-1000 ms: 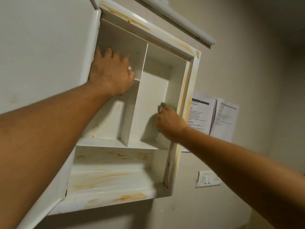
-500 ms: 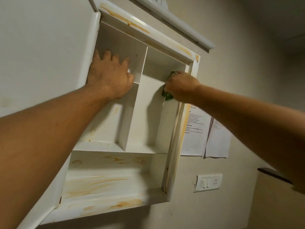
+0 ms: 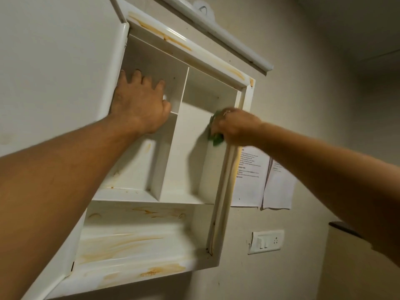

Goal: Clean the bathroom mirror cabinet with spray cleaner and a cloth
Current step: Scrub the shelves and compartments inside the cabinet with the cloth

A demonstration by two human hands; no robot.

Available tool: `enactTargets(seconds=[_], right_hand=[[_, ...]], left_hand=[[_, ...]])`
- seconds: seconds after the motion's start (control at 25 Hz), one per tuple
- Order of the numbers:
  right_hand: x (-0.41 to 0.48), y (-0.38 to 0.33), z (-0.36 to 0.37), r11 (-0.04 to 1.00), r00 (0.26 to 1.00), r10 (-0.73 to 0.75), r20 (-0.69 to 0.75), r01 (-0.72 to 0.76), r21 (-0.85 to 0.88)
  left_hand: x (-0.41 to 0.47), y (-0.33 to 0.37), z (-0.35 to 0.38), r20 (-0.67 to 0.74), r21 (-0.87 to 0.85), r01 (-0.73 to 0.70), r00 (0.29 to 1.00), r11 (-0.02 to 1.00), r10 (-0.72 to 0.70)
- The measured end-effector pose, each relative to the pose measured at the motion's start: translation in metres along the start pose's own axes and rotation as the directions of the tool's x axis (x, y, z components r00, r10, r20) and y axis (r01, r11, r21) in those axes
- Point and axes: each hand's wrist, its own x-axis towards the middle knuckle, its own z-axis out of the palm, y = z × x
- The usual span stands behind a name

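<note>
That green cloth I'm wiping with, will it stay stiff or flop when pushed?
Probably floppy: the green cloth bunches up under the right hand. Likely light, since most of it hides in that grip. It should slide easily on the smooth cabinet wall.

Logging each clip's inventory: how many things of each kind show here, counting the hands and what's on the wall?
hands: 2 (left hand, right hand)
green cloth: 1
cabinet: 1
paper notices: 2
switch plate: 1
long white fitting above: 1
total: 8
</note>
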Motion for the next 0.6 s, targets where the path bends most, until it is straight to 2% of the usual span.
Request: enactTargets(seconds=[0.08,0.12,0.16,0.28,0.36,0.44,0.52,0.6], right_hand=[[0.006,-0.009,0.011,0.99,0.982,0.124,-0.145,-0.133,-0.052],[-0.002,-0.036,0.024,0.99,0.984,0.139,-0.112,-0.141,-0.013],[-0.017,-0.072,0.035,0.993,0.993,0.118,-0.01,-0.118,0.027],[-0.062,-0.141,0.065,0.978,0.975,-0.199,0.101,0.191,0.084],[-0.053,-0.114,0.056,0.949,0.936,-0.314,0.157,0.303,0.087],[-0.029,-0.064,0.037,0.948,0.928,-0.318,0.193,0.305,0.093],[-0.008,-0.002,0.015,0.978,0.975,-0.209,0.074,0.21,-0.012],[-0.001,0.029,0.008,0.993,0.996,-0.065,-0.061,0.058,-0.101]], left_hand=[[0.0,0.0,0.0,-0.003,0.007,0.005,1.0,1.0,-0.005],[0.0,0.001,-0.001,-0.004,0.009,0.003,1.0,1.0,-0.003],[-0.001,0.001,0.0,-0.008,0.012,0.003,1.0,1.0,-0.003],[-0.001,0.002,-0.003,0.007,0.003,0.003,1.0,1.0,-0.003],[-0.002,0.001,-0.003,0.013,-0.004,0.008,1.0,1.0,-0.007],[0.0,0.001,-0.003,0.01,-0.003,-0.002,1.0,1.0,0.002],[-0.001,0.0,-0.002,0.018,0.006,0.001,1.0,1.0,-0.001],[-0.002,0.0,-0.002,0.011,0.023,-0.011,1.0,1.0,0.011]])
